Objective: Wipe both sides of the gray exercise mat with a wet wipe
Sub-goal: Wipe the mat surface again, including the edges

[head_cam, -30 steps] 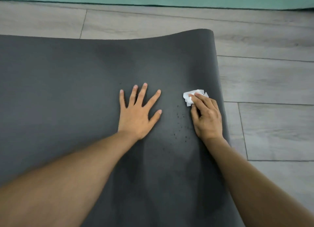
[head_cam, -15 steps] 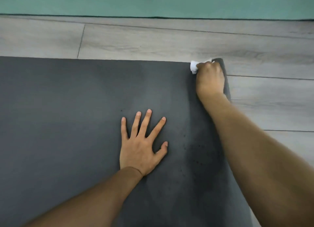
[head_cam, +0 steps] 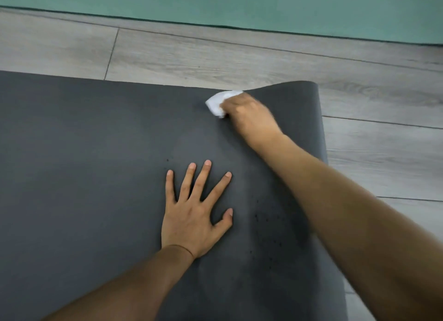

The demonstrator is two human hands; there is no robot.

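Note:
The gray exercise mat (head_cam: 84,164) lies flat on the floor and fills most of the view; its far right corner curls up slightly. My left hand (head_cam: 194,212) rests flat on the mat with fingers spread. My right hand (head_cam: 249,116), blurred by motion, grips a crumpled white wet wipe (head_cam: 219,102) and presses it on the mat near the far edge. Small dark specks dot the mat to the right of my left hand.
Gray wood-look floor planks (head_cam: 239,56) surround the mat on the far and right sides. A teal mat or rug (head_cam: 239,6) runs along the top of the view.
My right hand with the wipe went from the mat's right edge up to the far right corner, then leftward along the far edge. My left hand stayed flat on the mat.

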